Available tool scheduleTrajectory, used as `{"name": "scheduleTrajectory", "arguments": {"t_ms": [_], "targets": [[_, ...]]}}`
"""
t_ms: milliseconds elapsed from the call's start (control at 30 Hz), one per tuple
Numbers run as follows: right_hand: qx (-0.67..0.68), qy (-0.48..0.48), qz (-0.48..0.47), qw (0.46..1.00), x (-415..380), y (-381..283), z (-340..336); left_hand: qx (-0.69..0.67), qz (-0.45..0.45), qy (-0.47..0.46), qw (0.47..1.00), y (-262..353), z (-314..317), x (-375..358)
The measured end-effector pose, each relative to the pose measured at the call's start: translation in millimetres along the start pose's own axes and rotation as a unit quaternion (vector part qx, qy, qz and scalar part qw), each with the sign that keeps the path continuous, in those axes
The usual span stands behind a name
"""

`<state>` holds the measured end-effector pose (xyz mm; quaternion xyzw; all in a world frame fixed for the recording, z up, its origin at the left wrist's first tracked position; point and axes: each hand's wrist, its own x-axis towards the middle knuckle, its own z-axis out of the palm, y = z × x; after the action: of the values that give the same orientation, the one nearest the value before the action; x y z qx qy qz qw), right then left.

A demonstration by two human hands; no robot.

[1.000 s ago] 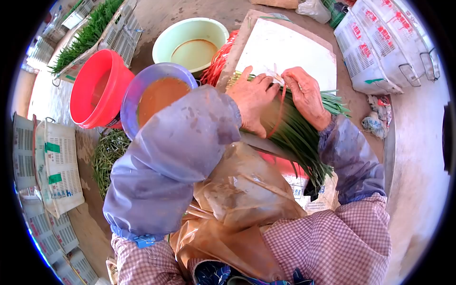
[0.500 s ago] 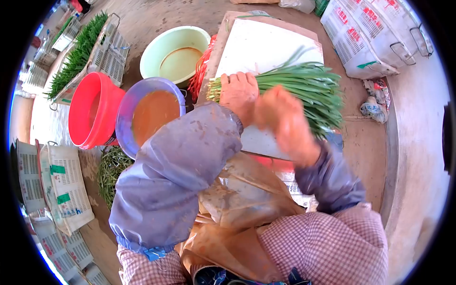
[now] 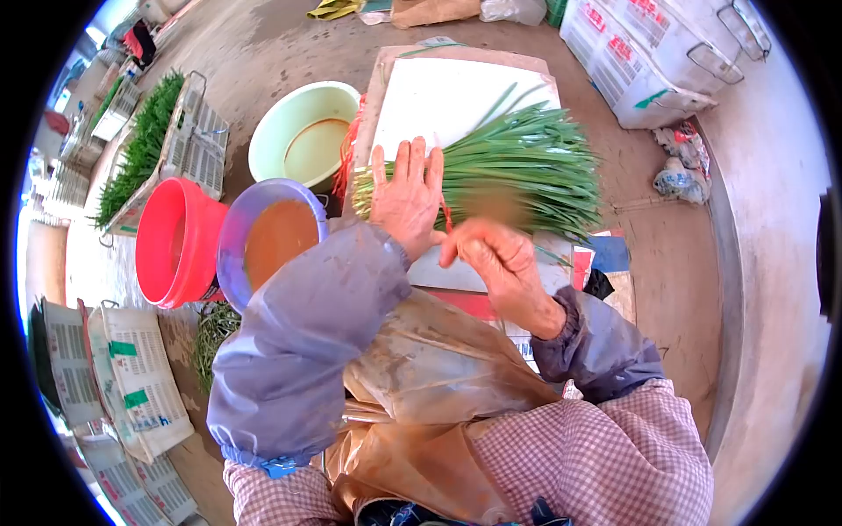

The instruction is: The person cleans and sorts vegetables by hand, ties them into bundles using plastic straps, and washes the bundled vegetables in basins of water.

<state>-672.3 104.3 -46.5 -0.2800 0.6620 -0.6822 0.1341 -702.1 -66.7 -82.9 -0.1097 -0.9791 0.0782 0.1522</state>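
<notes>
A bundle of garlic chives [image 3: 526, 167] lies across a white board [image 3: 430, 96], pale stem ends to the left and green leaves fanned to the right. My left hand [image 3: 406, 200] rests on it near the stem end, fingers stretched and apart. Beside it, at the near edge of the bundle, my right hand [image 3: 502, 267] is closed, with thumb and forefinger pinched on a red tie string [image 3: 446, 216]. The string runs up against the chives. A brownish blur covers some leaves just above my right hand.
Left of the board stand a pale green basin [image 3: 303, 98], a purple basin of brown water [image 3: 226, 254] and a red bucket [image 3: 167, 245]. More red strings [image 3: 344, 162] hang at the board's left edge. White crates [image 3: 636, 70] are stacked at the upper right; others stand left.
My left hand has gone from curled over the stems to flat with fingers spread. The right hand, blurred earlier, has moved lower and left, and a red string now shows at its fingers.
</notes>
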Motion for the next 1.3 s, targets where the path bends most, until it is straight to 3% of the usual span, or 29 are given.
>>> {"name": "scheduleTrajectory", "arguments": {"t_ms": [33, 100, 167, 200, 300, 333, 433, 533, 667, 767, 800, 833, 867, 967, 1067, 1100, 1167, 1233, 1300], "targets": [[0.023, 0.034, -0.037, 0.998, 11, -7, 1, 0.035, 0.029, 0.032, 0.998, 0, 5, -1], [0.175, 0.076, -0.023, 0.981, 28, -9, 6, -0.042, 0.024, -0.002, 0.999, 3, 9, -2], [0.422, 0.083, 0.085, 0.899, 40, -4, 11, -0.078, -0.006, -0.062, 0.995, 5, 4, 3], [0.457, 0.081, 0.105, 0.88, 41, -2, 14, -0.068, -0.021, -0.053, 0.996, 3, 5, 6], [0.421, 0.035, 0.144, 0.895, 26, 7, 14, 0.0, -0.025, 0.023, 0.999, 0, 29, 15], [0.43, 0.028, 0.137, 0.892, 13, 22, 17, 0.096, -0.005, 0.066, 0.993, -4, 40, 17], [0.277, 0.031, 0.178, 0.944, -31, 64, 18, -0.001, -0.042, -0.067, 0.997, 3, 13, 23], [0.29, 0.007, 0.168, 0.942, -33, 77, 19, -0.007, -0.051, -0.091, 0.995, 6, 7, 23], [0.398, 0.231, 0.221, 0.86, -13, 62, -1, -0.041, -0.021, -0.146, 0.988, -5, -5, 23], [0.353, 0.179, 0.31, 0.864, -10, 61, -19, -0.113, 0.005, -0.263, 0.958, -24, -26, 46], [0.369, 0.084, 0.311, 0.872, -8, 64, -20, -0.161, 0.006, -0.281, 0.946, -32, -32, 58], [0.37, 0.057, 0.335, 0.865, -5, 66, -18, -0.208, 0.007, -0.298, 0.932, -40, -33, 65], [0.37, 0.03, 0.358, 0.857, -2, 68, -15, -0.186, 0.01, -0.223, 0.957, -40, -29, 68], [0.318, -0.012, 0.423, 0.849, 13, 71, -20, -0.221, -0.02, -0.377, 0.899, -39, 0, 81], [0.192, -0.062, 0.433, 0.878, 25, 69, -35, -0.337, 0.002, -0.363, 0.869, -38, 2, 72], [0.143, -0.092, 0.419, 0.892, 34, 69, -38, -0.328, -0.022, -0.33, 0.885, -36, 2, 66], [-0.005, -0.069, 0.378, 0.923, 33, 77, -41, -0.324, -0.022, -0.181, 0.928, -33, 12, 49], [-0.196, -0.017, 0.246, 0.949, 30, 92, -48, -0.397, -0.032, -0.078, 0.914, -36, -6, 34], [-0.244, 0.015, 0.132, 0.961, 44, 58, -49, -0.394, -0.054, 0.07, 0.915, -37, -24, 25]]}}
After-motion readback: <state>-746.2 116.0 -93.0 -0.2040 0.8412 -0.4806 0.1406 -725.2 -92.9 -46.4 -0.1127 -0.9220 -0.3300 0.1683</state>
